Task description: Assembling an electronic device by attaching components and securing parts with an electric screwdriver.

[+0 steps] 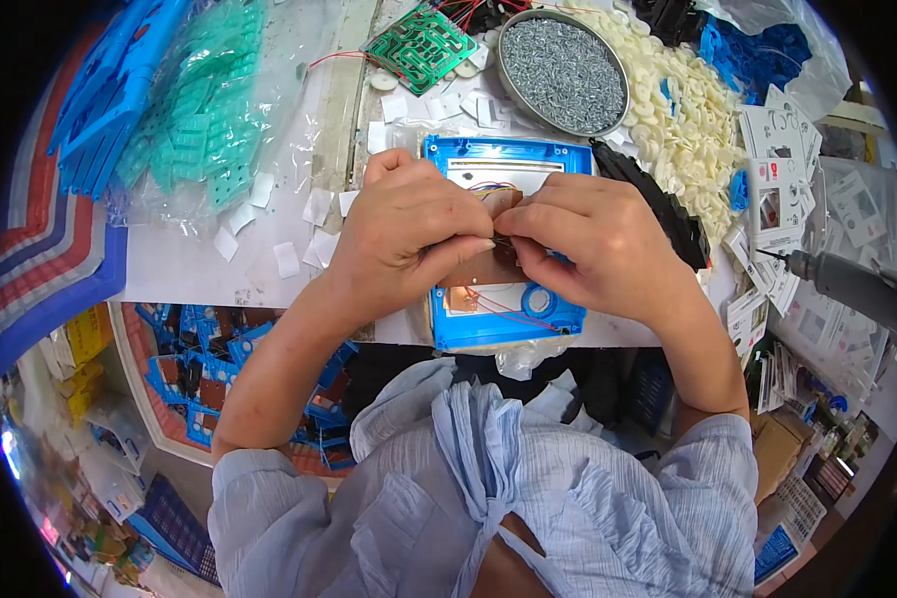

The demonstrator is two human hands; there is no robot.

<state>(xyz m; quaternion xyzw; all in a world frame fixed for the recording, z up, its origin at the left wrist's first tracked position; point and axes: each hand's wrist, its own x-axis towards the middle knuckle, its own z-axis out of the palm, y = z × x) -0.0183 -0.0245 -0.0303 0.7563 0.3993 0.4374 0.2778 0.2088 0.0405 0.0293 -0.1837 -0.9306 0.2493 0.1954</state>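
Observation:
A blue plastic casing (439,334) lies open on the bench in front of me, with white panels inside it. Over its middle is a brown circuit board (476,271), partly covered by my hands. Thin red wires (513,311) run from the board across the casing's near end, and a few coloured wires (493,186) show beyond my fingers. My left hand (406,227) and my right hand (600,239) meet above the board, thumbs and forefingers pinched together. Whatever lies between the fingertips is too small and hidden to name.
Beyond the casing stand a round metal bowl of screws (565,75) and a green circuit board (421,48). White plastic discs (683,130) and black strips (658,204) lie right, near a power screwdriver (847,282). Bagged green parts (204,110) lie left; a box of blue assemblies (204,364) sits below.

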